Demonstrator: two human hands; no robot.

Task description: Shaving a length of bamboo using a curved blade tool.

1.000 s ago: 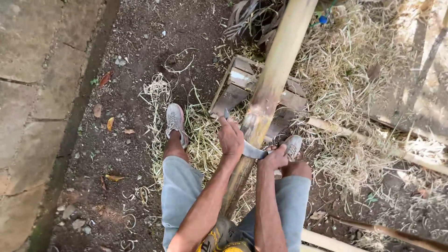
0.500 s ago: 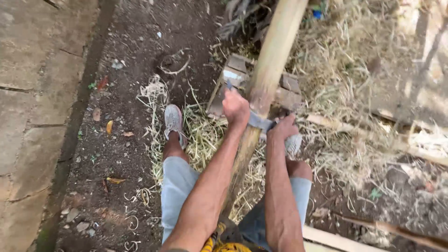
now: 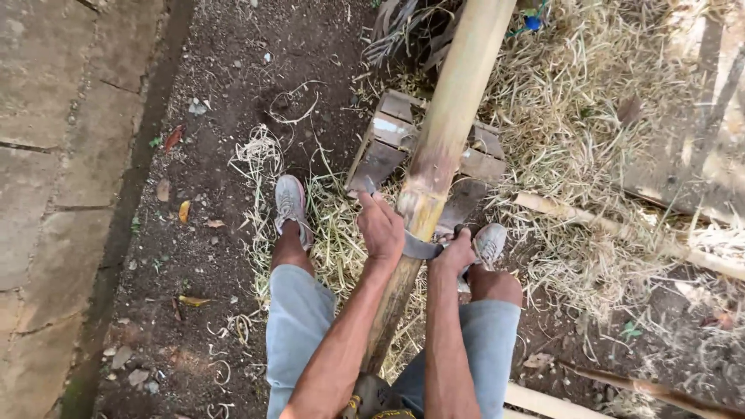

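Hands: both are gripping the two ends of a curved metal blade that is lying across a bamboo pole.
Left hand: it is closing around the blade's left end, fingers curled shut on it, just beside the pole's left flank.
Right hand: it is clenching the blade's right end, knuckles up, on the pole's right side.
Blade: it is wrapping over the pole's upper face between the two hands, touching the bamboo.
Bamboo pole: it is slanting from between the person's knees up toward the top of the view, resting over a small wooden stand; the lower stretch is looking darker, the part above the blade pale and yellow.
Legs: light blue trousers are showing on both sides of the pole, with a grey shoe planted on the left and another grey shoe on the right.
Ground: dark soil is lying under the feet, with pale shavings scattered near the left shoe and dry straw spreading on the right.
Edge: a stone paving strip is running along the left.
Other bamboo: a thinner pale length is lying on the straw to the right, well apart from the hands.
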